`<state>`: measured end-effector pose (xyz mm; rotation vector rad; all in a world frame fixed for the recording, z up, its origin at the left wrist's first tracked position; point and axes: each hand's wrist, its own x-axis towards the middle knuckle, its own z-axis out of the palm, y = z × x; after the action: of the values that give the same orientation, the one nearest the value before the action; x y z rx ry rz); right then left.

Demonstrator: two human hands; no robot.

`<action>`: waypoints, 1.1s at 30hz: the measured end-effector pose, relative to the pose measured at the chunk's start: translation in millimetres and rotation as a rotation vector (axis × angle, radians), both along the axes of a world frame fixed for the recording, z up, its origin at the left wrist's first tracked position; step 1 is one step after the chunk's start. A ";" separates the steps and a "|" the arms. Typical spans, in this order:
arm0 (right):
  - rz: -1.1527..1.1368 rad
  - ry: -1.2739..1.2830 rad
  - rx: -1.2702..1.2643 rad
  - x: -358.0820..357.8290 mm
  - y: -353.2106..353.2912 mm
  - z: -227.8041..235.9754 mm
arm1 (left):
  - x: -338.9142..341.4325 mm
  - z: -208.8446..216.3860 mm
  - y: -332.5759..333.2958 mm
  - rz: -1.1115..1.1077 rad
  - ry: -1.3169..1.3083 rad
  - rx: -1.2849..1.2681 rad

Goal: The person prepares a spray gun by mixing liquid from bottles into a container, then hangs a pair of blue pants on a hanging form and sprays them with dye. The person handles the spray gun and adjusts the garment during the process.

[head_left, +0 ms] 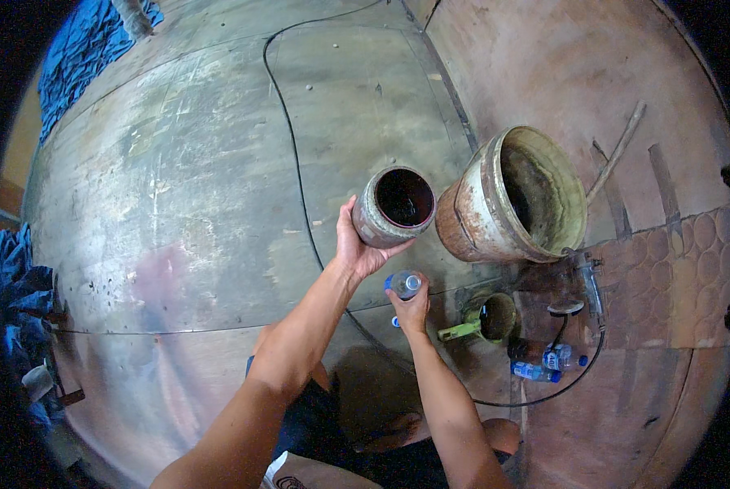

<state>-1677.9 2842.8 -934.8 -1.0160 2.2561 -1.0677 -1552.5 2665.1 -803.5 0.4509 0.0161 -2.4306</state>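
While L hand (360, 254) is gripping a cylindrical container (371, 222) w/ dark contents (402, 198) just L of the rusty bucket (475, 204), R hand (411, 310) is holding a plastic bottle (401, 283) nearer, fingers wrapping round it. Green-handled pot (463, 329) is sitting to R of bottle.

Remotely, I'm seeing the grey cylindrical jar (371, 218) sitting in the left hand (358, 251), left of the round brown-and-white bucket (472, 210). The clear plastic bottle (404, 284) is resting in the right hand (414, 308), nearer than the jar. The round green-handled dipper (476, 319) is sitting right of that hand, before the bucket, and two blue-capped clear plastic bottles (536, 372) are lying farther right.
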 end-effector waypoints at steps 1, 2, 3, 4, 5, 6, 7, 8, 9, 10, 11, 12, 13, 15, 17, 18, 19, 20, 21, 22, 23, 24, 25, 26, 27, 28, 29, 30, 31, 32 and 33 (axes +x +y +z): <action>-0.001 -0.018 0.000 1.2 1.6 -3.8 | 0.7 1.1 0.9 0.001 -0.011 -0.009; -0.003 -0.013 -0.004 1.6 2.4 -7.2 | 0.8 1.8 1.8 0.000 -0.008 -0.016; -0.010 -0.011 0.008 1.2 2.6 -10.0 | 0.8 2.3 1.9 -0.001 -0.018 -0.026; -0.027 -0.005 0.014 0.7 3.4 -13.0 | 1.0 2.1 1.6 -0.005 -0.015 -0.037; -0.006 0.003 0.003 0.5 5.2 -15.7 | 1.1 2.2 1.5 -0.004 -0.021 -0.056; 0.005 0.015 -0.016 0.1 6.6 -19.3 | 0.9 1.7 1.2 -0.005 -0.017 -0.037; 0.023 0.033 -0.048 -0.6 9.4 -22.5 | 0.1 1.5 1.1 0.000 -0.025 -0.026; 0.015 0.066 -0.019 -1.4 12.8 -26.4 | -0.3 1.0 0.8 0.001 -0.038 0.001; 0.014 0.107 -0.004 -1.8 17.2 -30.7 | -0.9 0.6 0.6 0.005 -0.034 -0.015; 0.008 0.146 0.027 -1.8 22.4 -35.2 | -1.5 0.2 0.5 0.004 -0.036 -0.012; -0.002 0.110 0.163 -1.5 30.0 -39.7 | -1.9 -0.3 0.8 0.003 -0.044 -0.002; -0.018 0.072 0.314 -1.0 39.0 -43.8 | -2.5 -0.7 1.2 0.002 -0.043 -0.004; -0.052 0.029 0.492 0.6 48.5 -47.4 | -3.0 -1.0 1.5 0.001 -0.046 0.001; 0.108 0.064 0.520 8.0 68.1 -54.3 | -4.6 -1.3 2.6 0.000 -0.054 0.014; 0.189 0.135 0.524 12.8 80.3 -60.6 | -6.0 -1.3 3.1 -0.001 -0.051 0.034; 0.202 0.189 0.502 13.2 83.5 -62.6 | -6.5 -1.3 3.2 0.000 -0.041 0.022; 0.224 0.219 0.515 11.6 85.1 -62.9 | -6.4 -1.1 3.6 -0.002 -0.028 0.020; 0.231 0.234 0.488 10.7 85.1 -61.1 | -5.7 -0.9 3.8 0.000 -0.036 0.032; 0.246 0.218 0.494 9.1 85.0 -56.4 | -6.4 -0.6 4.0 -0.005 -0.027 0.039; 0.261 0.202 0.498 8.0 83.2 -48.9 | -6.5 -0.4 3.7 -0.004 -0.017 0.020; 0.203 0.223 0.441 9.4 81.1 -39.0 | -6.0 -0.5 4.2 0.000 -0.032 0.016; 0.143 0.242 0.386 12.2 79.6 -26.4 | -6.0 -1.0 4.5 0.002 -0.047 0.013; 0.079 0.248 0.388 15.8 77.6 -10.5 | -5.5 -1.7 3.9 0.000 -0.042 0.006; 0.014 0.196 0.207 18.8 76.8 8.6 | -5.4 -2.7 3.5 -0.002 -0.035 -0.002; -0.053 0.130 0.083 20.5 77.2 30.5 | -6.0 -3.9 2.7 -0.003 -0.028 -0.010; -0.106 0.064 -0.081 21.4 73.5 51.5 | -6.6 -5.1 1.7 0.001 -0.015 -0.009; -0.078 0.136 -0.051 18.6 64.1 69.4 | -7.4 -6.1 0.6 0.004 -0.003 -0.008; -0.040 0.206 -0.062 14.5 55.0 85.9 | -7.8 -7.0 0.2 0.004 -0.006 0.005; 0.045 0.278 -0.097 8.6 46.7 101.5 | -8.3 -7.3 0.6 0.003 -0.001 -0.003; 0.098 0.322 -0.087 3.0 33.2 112.3 | -8.8 -7.3 0.6 0.002 -0.008 -0.003; 0.172 0.301 -0.048 -2.7 22.4 121.1 | -9.6 -7.0 0.5 0.003 -0.014 -0.005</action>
<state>-1680.6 2865.2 -813.7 -1.4458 2.3273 -0.9523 -1562.1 2665.6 -810.5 0.4652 0.0053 -2.4244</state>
